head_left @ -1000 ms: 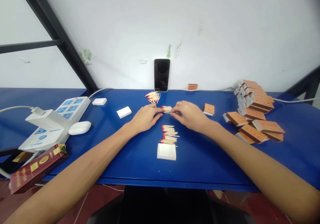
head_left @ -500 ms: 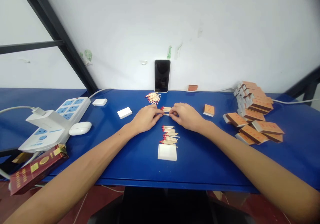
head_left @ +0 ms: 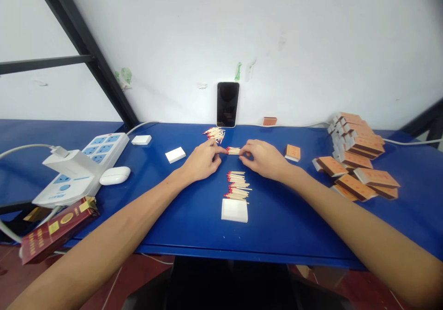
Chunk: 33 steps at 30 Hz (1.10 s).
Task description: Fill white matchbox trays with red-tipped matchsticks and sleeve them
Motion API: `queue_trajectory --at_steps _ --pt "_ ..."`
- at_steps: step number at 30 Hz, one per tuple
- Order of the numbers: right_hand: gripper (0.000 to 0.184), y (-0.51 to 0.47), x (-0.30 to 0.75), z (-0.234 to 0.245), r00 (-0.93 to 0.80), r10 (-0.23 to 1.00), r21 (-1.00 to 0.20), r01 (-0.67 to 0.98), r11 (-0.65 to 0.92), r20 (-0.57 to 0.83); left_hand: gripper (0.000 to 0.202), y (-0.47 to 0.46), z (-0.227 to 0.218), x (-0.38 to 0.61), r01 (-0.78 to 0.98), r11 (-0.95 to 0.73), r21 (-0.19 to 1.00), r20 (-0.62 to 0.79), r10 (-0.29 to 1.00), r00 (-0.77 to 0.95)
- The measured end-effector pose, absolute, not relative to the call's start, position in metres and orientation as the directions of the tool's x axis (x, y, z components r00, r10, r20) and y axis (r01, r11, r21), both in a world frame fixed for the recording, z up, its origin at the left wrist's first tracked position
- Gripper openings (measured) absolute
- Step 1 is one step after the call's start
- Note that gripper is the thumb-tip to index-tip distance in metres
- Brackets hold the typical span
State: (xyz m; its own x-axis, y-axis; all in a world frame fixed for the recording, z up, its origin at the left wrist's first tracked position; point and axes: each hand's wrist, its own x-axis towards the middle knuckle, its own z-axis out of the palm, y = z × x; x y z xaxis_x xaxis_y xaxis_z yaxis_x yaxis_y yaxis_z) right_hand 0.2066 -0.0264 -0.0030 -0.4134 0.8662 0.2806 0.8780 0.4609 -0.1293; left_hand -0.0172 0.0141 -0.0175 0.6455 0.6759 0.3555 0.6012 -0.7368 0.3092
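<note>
A short row of red-tipped matches (head_left: 233, 151) lies on the blue table between my hands. My left hand (head_left: 202, 160) rests at the red heads, its index fingertip touching them and its thumb held apart below. At the plain ends is my right hand (head_left: 262, 157), index finger against the sticks, thumb slightly apart, other fingers curled. Nearer me, more matches (head_left: 238, 185) lie side by side in a column, heads to the left. Just below them sits a white matchbox tray (head_left: 234, 210). Beyond my left hand is a loose heap of matches (head_left: 215, 134).
A phone (head_left: 227, 104) leans on the wall. White trays (head_left: 175, 155) lie left; a power strip (head_left: 100, 151), earphone case (head_left: 115, 175) and red box (head_left: 60, 229) are farther left. On the right are a single matchbox (head_left: 292, 152) and a pile of matchboxes (head_left: 358, 139).
My thumb and finger pairs have opened from the match pinched at the row's near edge. That match now lies with the row, and both index fingers touch the row's ends.
</note>
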Motion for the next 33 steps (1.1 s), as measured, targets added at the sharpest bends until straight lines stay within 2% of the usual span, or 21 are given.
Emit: queue_trajectory --at_steps 4,8,16,21,25,30,33 --pt "0.024 -0.016 0.205 -0.011 -0.428 0.849 -0.037 0.887 0.460 0.310 0.038 0.014 -0.020 -0.017 0.604 -0.740 0.295 0.333 0.672 0.661" --pt "0.025 -0.014 0.204 -0.014 -0.436 0.851 -0.019 0.887 0.461 0.292 0.038 0.015 -0.022 -0.017 0.603 -0.741 0.295 0.320 0.671 0.669" --pt "0.018 -0.017 0.202 -0.011 -0.453 0.846 -0.106 0.862 0.496 0.280 0.034 0.015 -0.020 -0.018 0.580 -0.745 0.330 0.333 0.666 0.667" --pt "0.017 -0.022 0.202 -0.010 -0.461 0.843 -0.182 0.836 0.517 0.276 0.029 0.012 -0.018 -0.019 0.518 -0.755 0.401 0.373 0.651 0.661" --pt "0.014 -0.032 0.201 -0.007 -0.470 0.848 -0.247 0.816 0.523 0.245 0.026 0.011 -0.016 -0.020 0.532 -0.724 0.439 0.405 0.688 0.603" --pt "0.017 -0.047 0.202 0.003 -0.501 0.845 -0.268 0.802 0.534 0.187 0.027 0.012 -0.017 -0.022 0.551 -0.725 0.414 0.392 0.688 0.611" --pt "0.017 -0.045 0.203 0.006 -0.493 0.846 -0.261 0.805 0.532 0.204 0.031 0.014 -0.020 -0.022 0.578 -0.725 0.375 0.365 0.689 0.627"
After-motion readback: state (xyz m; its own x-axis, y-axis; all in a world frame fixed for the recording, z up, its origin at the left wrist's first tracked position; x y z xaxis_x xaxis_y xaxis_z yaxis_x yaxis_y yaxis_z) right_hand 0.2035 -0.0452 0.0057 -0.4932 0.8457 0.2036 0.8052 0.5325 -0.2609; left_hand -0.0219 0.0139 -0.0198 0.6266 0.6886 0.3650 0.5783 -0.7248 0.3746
